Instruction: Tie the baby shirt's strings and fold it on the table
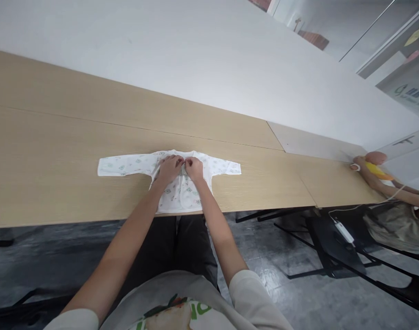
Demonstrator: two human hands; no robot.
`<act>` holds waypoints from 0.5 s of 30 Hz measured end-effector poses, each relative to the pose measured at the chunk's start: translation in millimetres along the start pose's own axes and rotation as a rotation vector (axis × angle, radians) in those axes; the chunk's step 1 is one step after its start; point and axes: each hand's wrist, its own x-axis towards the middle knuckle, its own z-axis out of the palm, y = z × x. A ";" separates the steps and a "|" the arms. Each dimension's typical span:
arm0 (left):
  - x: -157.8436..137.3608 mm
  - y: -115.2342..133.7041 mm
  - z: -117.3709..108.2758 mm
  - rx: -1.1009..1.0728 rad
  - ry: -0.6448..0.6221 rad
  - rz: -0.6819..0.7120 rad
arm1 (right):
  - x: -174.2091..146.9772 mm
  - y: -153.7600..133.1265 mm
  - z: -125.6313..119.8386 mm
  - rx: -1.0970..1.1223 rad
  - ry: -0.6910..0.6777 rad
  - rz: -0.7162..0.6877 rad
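Note:
A small white baby shirt (168, 200) with a scattered print lies face up on the wooden table, its sleeves stretched out to both sides. Its lower hem reaches the table's front edge. Near the top of its front opening, my left hand (170, 168) pinches the fabric with bent fingers. Right beside it, my right hand (194, 168) is also closed on the shirt's front edge, the fingertips of both hands almost meeting. Whatever small fastening may sit between the fingers is hidden.
The long wooden table (65, 137) runs along a white wall (161, 50). At the far right another person's arm (377, 185) rests on it by a doll (376, 160) in yellow. Black folding chairs (329, 247) stand below, one bearing a white power strip (344, 232).

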 end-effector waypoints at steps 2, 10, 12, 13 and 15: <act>0.7 -1.3 0.3 -0.012 -0.005 0.016 | -0.9 -0.8 -0.7 0.030 0.002 0.011; 3.1 -5.8 2.7 -0.076 -0.023 0.016 | -1.0 0.5 -0.1 0.089 -0.006 0.049; 3.8 -6.0 3.6 -0.117 -0.004 -0.012 | -0.3 0.4 -1.7 0.118 0.004 0.081; 4.2 -5.8 3.8 -0.131 0.007 -0.022 | -0.2 0.0 -3.3 0.134 0.015 0.103; 5.1 -5.2 3.1 -0.141 0.025 -0.023 | -0.6 -0.8 -7.8 0.158 0.042 0.135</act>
